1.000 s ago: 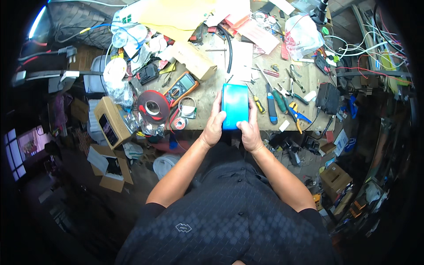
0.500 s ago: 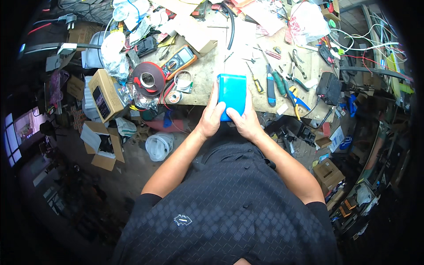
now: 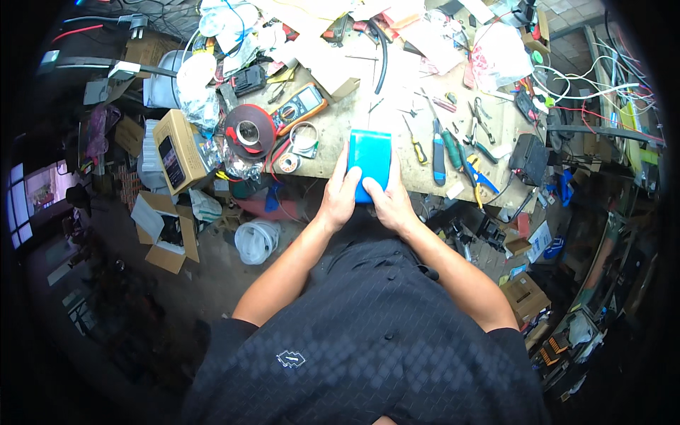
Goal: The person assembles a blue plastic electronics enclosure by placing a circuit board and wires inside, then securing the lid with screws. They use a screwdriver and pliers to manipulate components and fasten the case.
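A glossy blue rectangular block [image 3: 370, 157], which looks like a shrink-wrapped battery pack, is held between both palms at the bench's front edge. My left hand [image 3: 339, 198] is closed along its left side, thumb resting on the top face. Against the opposite side presses my right hand [image 3: 392, 203], its thumb also on the face near the lower end. The block's underside and most of my fingers are hidden. Just left of it on the workbench [image 3: 333, 152] lie a clear ring-shaped roll [image 3: 304, 137] and a small spool of solder [image 3: 289, 163].
An orange multimeter [image 3: 300, 106] and a large dark tape roll [image 3: 250, 132] lie left. To the right are a yellow-handled screwdriver [image 3: 419, 150], a blue-and-black tool [image 3: 438, 156], blue-yellow pliers [image 3: 480, 176] and a black box [image 3: 528, 157]. A white bucket [image 3: 256, 241] stands below.
The whole view has shifted slightly, so the bench and its tools sit lower and a little to the right. Both hands keep the same grip on the blue block.
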A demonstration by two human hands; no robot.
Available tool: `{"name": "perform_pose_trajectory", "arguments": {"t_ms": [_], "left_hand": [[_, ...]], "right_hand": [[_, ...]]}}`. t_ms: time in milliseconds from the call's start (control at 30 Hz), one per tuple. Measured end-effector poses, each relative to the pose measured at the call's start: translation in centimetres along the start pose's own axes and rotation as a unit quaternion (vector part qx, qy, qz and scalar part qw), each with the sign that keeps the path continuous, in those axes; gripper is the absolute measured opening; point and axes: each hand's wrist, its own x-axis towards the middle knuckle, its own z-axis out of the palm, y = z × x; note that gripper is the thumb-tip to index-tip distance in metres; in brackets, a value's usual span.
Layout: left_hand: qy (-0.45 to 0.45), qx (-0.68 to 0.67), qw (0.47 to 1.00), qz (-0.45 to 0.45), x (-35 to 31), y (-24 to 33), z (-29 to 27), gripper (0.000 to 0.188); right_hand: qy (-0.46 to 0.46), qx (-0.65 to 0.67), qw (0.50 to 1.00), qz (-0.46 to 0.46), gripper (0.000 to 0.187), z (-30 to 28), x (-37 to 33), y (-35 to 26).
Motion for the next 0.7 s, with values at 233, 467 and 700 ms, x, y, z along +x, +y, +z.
{"name": "perform_pose_trajectory", "arguments": {"t_ms": [233,467,700], "left_hand": [[0.069,0.069,0.994,-0.053,0.0,2.2,1.4,0.060],[0.052,-0.127,0.985,-0.103,1.0,0.8,0.2,0.055],[-0.043,-0.268,0.890,-0.367,5.3,3.2,0.1,0.087]], "right_hand": [[0.104,-0.119,0.985,-0.064,0.075,0.8,0.6,-0.3],[0.081,0.066,0.991,0.085,0.073,0.7,2.1,-1.1],[0.057,0.266,0.927,0.260,0.063,1.1,6.5,-1.9]]}}
